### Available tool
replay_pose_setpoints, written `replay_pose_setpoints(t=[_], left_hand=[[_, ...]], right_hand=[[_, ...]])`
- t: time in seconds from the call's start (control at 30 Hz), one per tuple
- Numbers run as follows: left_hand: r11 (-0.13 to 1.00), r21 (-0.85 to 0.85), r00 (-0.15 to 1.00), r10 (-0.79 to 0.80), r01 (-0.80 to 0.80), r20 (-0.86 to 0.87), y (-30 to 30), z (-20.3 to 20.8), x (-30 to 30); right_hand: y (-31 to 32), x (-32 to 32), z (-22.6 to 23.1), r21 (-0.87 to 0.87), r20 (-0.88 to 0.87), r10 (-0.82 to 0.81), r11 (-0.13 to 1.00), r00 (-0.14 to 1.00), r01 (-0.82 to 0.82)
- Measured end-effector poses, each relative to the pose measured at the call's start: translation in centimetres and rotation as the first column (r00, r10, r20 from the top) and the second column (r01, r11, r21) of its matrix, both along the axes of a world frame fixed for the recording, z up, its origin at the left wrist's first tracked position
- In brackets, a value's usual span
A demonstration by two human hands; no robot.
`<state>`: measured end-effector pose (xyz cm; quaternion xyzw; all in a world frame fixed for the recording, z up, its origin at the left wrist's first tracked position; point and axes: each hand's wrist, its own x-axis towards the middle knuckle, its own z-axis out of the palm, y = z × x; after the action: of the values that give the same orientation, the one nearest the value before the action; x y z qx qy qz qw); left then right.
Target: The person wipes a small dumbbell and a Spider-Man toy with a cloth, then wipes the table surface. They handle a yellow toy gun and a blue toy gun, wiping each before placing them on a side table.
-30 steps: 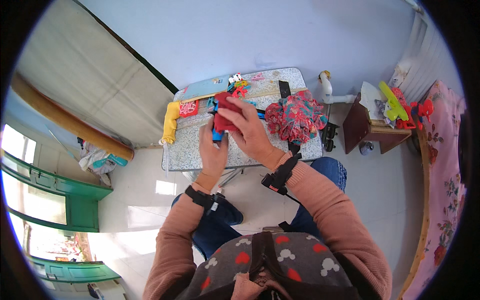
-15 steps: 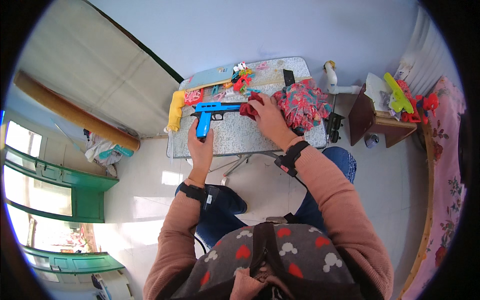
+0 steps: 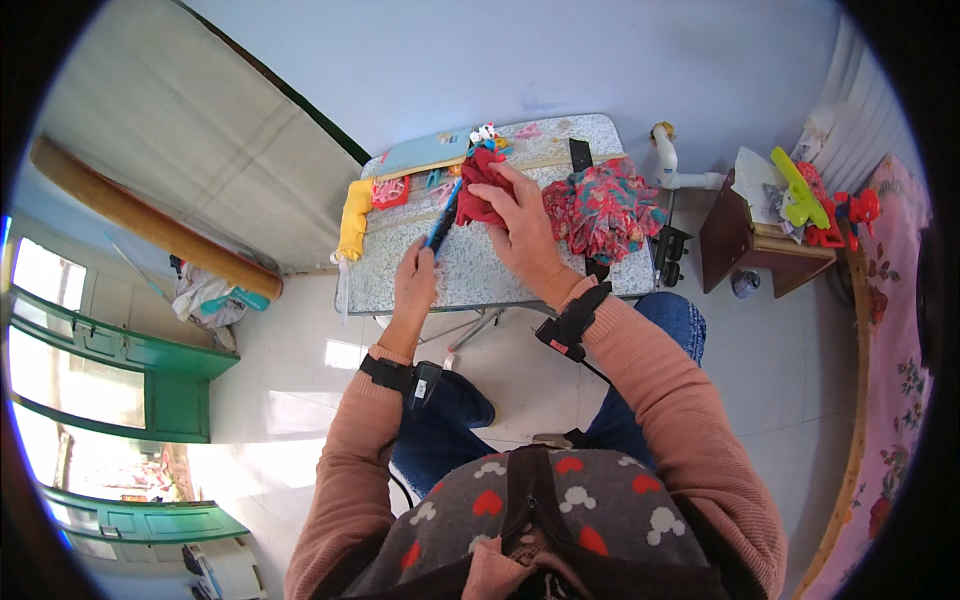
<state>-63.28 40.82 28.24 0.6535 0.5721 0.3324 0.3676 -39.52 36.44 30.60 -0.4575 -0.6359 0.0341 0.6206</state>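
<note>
My left hand grips the handle end of a blue and black toy pistol, now seen nearly edge-on and slanting up to the right. Over its far end, my right hand holds a dark red cloth with bent fingers. The cloth hides that end of the pistol. Both hands are above a speckled grey-white table. A bunched red floral cloth lies just right of my right hand.
A yellow toy-like object lies at the table's left edge. Behind my hands are a light blue board, a red plastic basket-like piece and small colourful plastic pieces. A brown stool carrying bright toys stands at the right.
The toy pistol has turned from lying side-on to edge-on, its far end swinging upward. My right hand and the dark red cloth have moved left and up with it.
</note>
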Motion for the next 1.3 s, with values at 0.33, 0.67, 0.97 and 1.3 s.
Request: replay_pose_setpoints(t=[0.33, 0.67, 0.97, 1.3], left_hand=[[0.826, -0.493, 0.706, 0.177, 0.272, 0.685, -1.7, 3.9, 4.2], [0.781, -0.538, 0.766, 0.121, 0.319, 0.631, -3.9, 2.3, 2.9], [0.787, -0.533, 0.719, 0.170, 0.312, 0.674, -3.5, 3.2, 1.5], [0.854, -0.474, 0.728, 0.184, 0.214, 0.661, -4.0, -1.0, -2.4]], right_hand=[[-0.1, -1.3, -1.5, 0.031, 0.090, 0.165, 0.985, 0.982, -0.168], [-1.0, -1.8, -2.0, -0.011, 0.194, 0.161, 0.987, 0.968, -0.161], [-0.2, -0.1, -1.8, -0.126, 0.053, 0.010, 0.992, 0.999, -0.003], [0.4, -0.7, -5.0, -0.241, 0.099, 0.063, 0.970, 0.993, -0.037]])
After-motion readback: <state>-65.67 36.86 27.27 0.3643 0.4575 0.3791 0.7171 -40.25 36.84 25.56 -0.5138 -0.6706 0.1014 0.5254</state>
